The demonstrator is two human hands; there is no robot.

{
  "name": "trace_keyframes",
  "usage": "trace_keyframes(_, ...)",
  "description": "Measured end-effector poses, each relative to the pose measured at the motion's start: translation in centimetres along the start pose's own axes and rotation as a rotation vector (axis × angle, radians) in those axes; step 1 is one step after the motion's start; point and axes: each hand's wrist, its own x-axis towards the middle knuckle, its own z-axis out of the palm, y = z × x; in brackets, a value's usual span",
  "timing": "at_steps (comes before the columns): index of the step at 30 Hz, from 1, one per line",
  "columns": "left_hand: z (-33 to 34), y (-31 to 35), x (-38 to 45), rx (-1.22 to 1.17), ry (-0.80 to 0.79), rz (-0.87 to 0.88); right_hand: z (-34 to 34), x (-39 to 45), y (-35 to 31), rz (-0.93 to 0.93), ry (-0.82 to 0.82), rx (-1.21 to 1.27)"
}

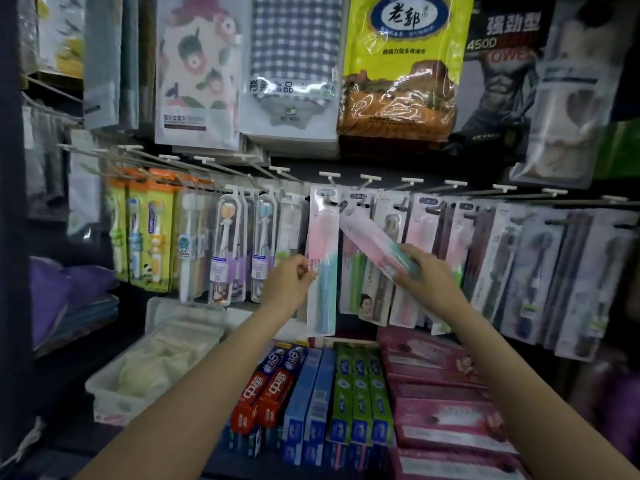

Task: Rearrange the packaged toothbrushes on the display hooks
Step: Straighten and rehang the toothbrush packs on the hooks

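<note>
Two bare forearms are all that shows of the person, and neither carries a sleeve, a cuff, a watch, a bracelet or a glove anywhere along its visible length. The left hand (289, 278) and the right hand (427, 271) are uncovered as well, with no ring visible on the fingers that show

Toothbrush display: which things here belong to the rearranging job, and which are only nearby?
Job:
- left hand, pinching the hanging pink-blue pack
- right hand, gripping the tilted pink-green pack
- hooks
- other toothbrush packs

Nearby:
- toothpaste boxes
- pink boxes
- white tray
- towel packs
</note>
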Motion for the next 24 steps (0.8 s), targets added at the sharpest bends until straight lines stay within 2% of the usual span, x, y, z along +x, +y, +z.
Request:
trace_keyframes(2,0.0,-0.1,0.1,0.004,-0.007,0.000,-1.9,0.2,0.7,-0.034,-0.119,-0.246)
trace_keyframes(3,0.0,-0.2,0.2,0.001,-0.008,-0.001,-2.5,0.1,1.0,-0.030,-0.152,-0.288)
trace_keyframes(4,0.0,-0.3,0.2,-0.003,-0.006,-0.003,-2.8,-0.2,1.4,-0.024,-0.150,-0.269)
trace_keyframes(8,0.4,-0.3,0.2,0.008,0.012,-0.016,-3.3,-2.4,2.3,0.130,-0.002,0.067)
trace_keyframes(12,1.0,-0.1,0.1,0.000,0.032,-0.023,-2.9,-3.7,4.1,0.157,0.041,0.037)
trace_keyframes(17,1.0,-0.1,0.0,0.013,0.039,-0.024,-3.8,-3.7,4.1,0.250,0.271,0.195)
trace_keyframes(24,0.4,0.2,-0.3,0.017,0.032,-0.033,-0.6,-3.0,2.9,0.418,0.261,0.379)
